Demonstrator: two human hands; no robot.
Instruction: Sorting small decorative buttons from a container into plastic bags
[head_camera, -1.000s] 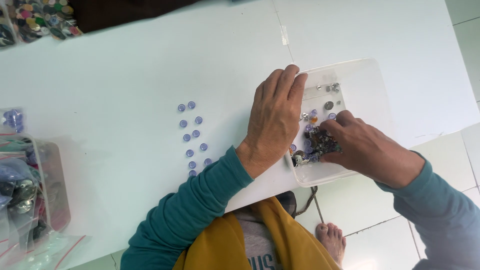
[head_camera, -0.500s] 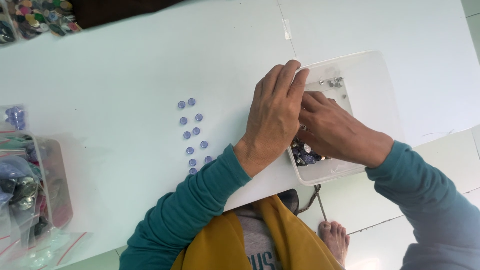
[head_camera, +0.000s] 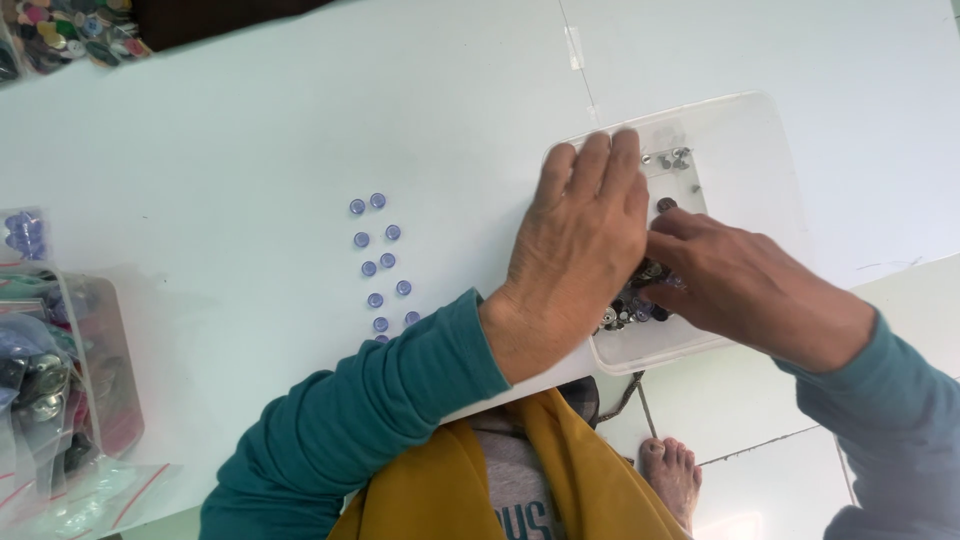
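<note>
Resting flat, fingers spread, the left hand (head_camera: 585, 235) is steadying the clear plastic tray (head_camera: 760, 150); the right hand (head_camera: 745, 280) is pinching among small, dark, round metal fasteners (head_camera: 630, 305), probably light, hard, slippery, best nipped by their edges.

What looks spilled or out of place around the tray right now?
Nothing looks spilled. The blue buttons lie in two tidy columns on the table, and the dark fasteners stay inside the clear tray.

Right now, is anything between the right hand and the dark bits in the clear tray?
Nothing visible. The right hand already reaches the pile of small dark parts inside the clear tray; the left hand lies beside it, covering the tray's left edge.
</note>
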